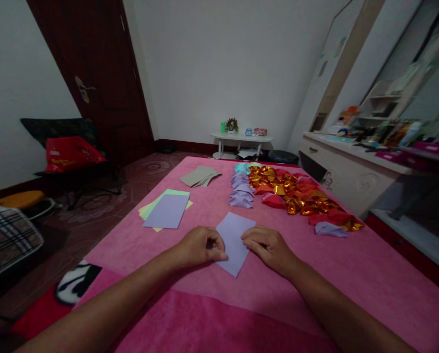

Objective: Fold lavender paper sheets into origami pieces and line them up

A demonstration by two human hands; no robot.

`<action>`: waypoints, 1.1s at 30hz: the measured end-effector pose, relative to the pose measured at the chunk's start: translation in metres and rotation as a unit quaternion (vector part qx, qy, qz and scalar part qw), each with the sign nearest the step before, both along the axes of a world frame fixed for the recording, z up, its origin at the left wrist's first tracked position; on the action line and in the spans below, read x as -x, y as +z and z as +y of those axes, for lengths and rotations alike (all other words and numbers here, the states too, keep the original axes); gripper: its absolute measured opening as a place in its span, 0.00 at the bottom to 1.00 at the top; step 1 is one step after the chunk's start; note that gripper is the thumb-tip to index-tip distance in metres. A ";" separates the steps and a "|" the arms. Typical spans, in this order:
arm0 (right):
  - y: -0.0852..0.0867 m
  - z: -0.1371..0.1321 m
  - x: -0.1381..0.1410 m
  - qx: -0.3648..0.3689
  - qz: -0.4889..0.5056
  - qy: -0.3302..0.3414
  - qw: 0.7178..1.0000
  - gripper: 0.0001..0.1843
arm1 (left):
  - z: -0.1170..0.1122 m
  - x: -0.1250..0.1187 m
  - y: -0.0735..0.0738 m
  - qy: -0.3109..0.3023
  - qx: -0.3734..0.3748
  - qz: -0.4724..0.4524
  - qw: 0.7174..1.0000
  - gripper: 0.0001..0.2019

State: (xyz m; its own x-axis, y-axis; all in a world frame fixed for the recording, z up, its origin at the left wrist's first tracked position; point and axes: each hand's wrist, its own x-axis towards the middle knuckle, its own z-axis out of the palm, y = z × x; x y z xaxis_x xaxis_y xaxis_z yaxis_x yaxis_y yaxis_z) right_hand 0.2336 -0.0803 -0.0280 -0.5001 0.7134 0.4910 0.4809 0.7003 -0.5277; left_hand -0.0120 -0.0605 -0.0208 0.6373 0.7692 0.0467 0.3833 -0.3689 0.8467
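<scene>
A sheet of lavender paper [234, 242] lies at a slant on the pink cloth in front of me. My left hand [202, 246] is closed at its left edge, thumb and forefinger pinching the paper. At the opposite edge, my right hand [269, 246] has its fingertips together on the paper. Left of the hands rests a stack of lavender, green and yellow sheets [169, 211]. Farther back is a fanned pile of grey-beige paper [200, 176]. Beyond my right hand, a row of folded lavender papers [241, 190] sits beside many folded gold and red pieces [293, 189].
The pink cloth [149, 267] covers the table. A cluttered dresser [346, 157] runs along the right. A low white table [241, 138] with small items stands by the far wall. On the left are a folding chair with a red bag [72, 154] and a brown door [94, 73].
</scene>
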 end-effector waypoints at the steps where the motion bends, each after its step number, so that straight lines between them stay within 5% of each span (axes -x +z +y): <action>1: 0.000 0.000 0.001 0.005 0.004 -0.003 1.000 0.08 | 0.000 -0.001 -0.001 0.001 -0.024 0.018 1.000 0.15; 3: 0.000 0.000 0.002 0.008 0.010 -0.002 1.000 0.05 | 0.000 -0.002 -0.004 0.003 -0.066 0.049 0.997 0.16; 12: 0.007 -0.001 0.000 0.025 -0.013 0.040 0.999 0.18 | -0.004 0.000 0.002 -0.056 -0.181 0.099 0.977 0.22; 19: 0.005 0.002 -0.001 0.062 0.025 0.037 0.997 0.23 | -0.005 0.003 -0.001 -0.059 -0.174 0.066 0.981 0.16; 23: 0.001 0.003 -0.002 0.016 0.000 0.001 1.000 0.26 | -0.009 0.001 -0.004 -0.028 -0.156 0.013 0.987 0.07; 28: -0.002 -0.001 0.001 -0.049 -0.092 -0.060 0.993 0.19 | -0.011 -0.001 -0.003 -0.017 -0.093 -0.033 0.995 0.09; 33: -0.005 0.001 0.003 0.016 0.027 -0.044 0.999 0.15 | 0.000 0.005 0.000 0.023 -0.124 -0.095 0.987 0.11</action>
